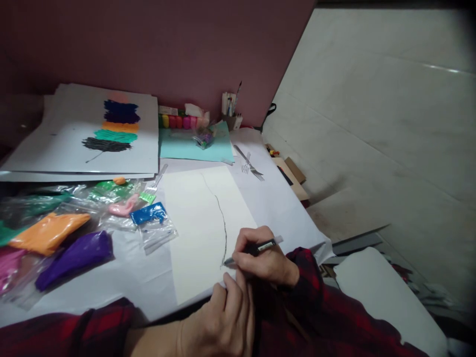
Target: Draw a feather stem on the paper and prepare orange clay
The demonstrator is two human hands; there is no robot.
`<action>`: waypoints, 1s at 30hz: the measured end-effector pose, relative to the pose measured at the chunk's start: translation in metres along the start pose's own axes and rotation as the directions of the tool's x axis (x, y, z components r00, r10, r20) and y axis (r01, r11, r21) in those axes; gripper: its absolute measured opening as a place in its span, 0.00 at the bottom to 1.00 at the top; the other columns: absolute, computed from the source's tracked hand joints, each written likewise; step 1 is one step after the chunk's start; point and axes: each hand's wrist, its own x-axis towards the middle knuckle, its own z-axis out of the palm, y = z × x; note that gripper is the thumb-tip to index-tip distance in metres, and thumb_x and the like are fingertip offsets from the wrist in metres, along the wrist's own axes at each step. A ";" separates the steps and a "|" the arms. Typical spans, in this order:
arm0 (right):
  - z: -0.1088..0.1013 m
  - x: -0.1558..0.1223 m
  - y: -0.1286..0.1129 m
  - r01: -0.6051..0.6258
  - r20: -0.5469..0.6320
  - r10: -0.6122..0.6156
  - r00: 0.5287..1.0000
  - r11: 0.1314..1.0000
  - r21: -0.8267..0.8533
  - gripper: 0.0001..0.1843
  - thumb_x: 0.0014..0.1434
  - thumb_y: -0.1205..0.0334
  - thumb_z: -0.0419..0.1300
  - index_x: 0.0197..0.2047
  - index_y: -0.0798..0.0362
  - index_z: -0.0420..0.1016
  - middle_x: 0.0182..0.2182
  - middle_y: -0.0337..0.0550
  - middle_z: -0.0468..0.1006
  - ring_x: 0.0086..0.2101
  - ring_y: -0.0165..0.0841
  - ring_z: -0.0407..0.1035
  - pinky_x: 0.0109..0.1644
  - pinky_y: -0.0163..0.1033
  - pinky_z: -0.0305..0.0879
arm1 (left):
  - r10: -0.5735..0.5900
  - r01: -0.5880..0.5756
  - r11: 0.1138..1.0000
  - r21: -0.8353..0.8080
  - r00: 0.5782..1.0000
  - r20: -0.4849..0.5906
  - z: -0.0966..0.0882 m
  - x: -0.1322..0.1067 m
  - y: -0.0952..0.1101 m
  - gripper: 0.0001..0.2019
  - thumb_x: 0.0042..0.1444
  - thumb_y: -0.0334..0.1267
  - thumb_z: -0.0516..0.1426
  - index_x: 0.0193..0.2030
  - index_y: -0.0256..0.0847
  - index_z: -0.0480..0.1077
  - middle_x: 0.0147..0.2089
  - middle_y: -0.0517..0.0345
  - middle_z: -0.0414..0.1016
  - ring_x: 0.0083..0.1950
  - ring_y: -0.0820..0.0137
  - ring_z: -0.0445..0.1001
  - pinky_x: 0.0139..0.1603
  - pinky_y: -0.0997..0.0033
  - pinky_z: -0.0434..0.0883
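My right hand is closed around a pen, its tip touching the lower end of a thin dark line drawn down a cream sheet of paper. My left hand rests at the sheet's near edge, fingers curled loosely together, its fingertips pressing on the paper just below the pen tip. Both sleeves are red and black plaid.
Bags of coloured clay lie at left: orange, purple, blue, pink, green. A white sheet with colour smears lies behind. A turquoise sheet, a row of clay pots, two forks sit farther back.
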 end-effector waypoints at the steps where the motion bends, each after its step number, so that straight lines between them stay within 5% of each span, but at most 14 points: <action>1: 0.000 0.000 0.000 -0.004 -0.007 0.004 1.000 1.000 -0.001 0.05 0.45 0.70 0.61 0.21 0.56 0.71 0.15 0.34 0.68 0.18 0.23 0.57 0.21 0.29 0.53 | 0.002 -0.002 1.000 0.002 1.000 0.002 0.000 0.000 0.000 0.14 0.58 0.31 0.54 0.46 0.24 0.76 0.42 0.36 0.80 0.39 0.50 0.79 0.30 0.58 0.73; 26: -0.002 0.001 0.002 0.030 0.094 -0.033 0.995 0.999 0.038 0.05 0.48 0.69 0.63 0.23 0.56 0.72 0.18 0.34 0.70 0.19 0.23 0.59 0.22 0.29 0.55 | 0.028 -0.028 1.000 0.007 0.999 0.018 -0.001 -0.002 0.001 0.15 0.59 0.31 0.54 0.48 0.23 0.75 0.44 0.34 0.80 0.41 0.49 0.79 0.31 0.57 0.74; 30: -0.002 0.002 -0.001 -0.025 0.008 0.025 1.000 0.999 0.038 0.05 0.46 0.69 0.63 0.21 0.56 0.72 0.16 0.34 0.69 0.19 0.24 0.58 0.21 0.30 0.54 | 0.023 -0.023 1.000 0.004 1.000 0.021 -0.001 -0.001 0.002 0.16 0.59 0.34 0.56 0.48 0.23 0.75 0.45 0.32 0.79 0.41 0.48 0.79 0.31 0.57 0.73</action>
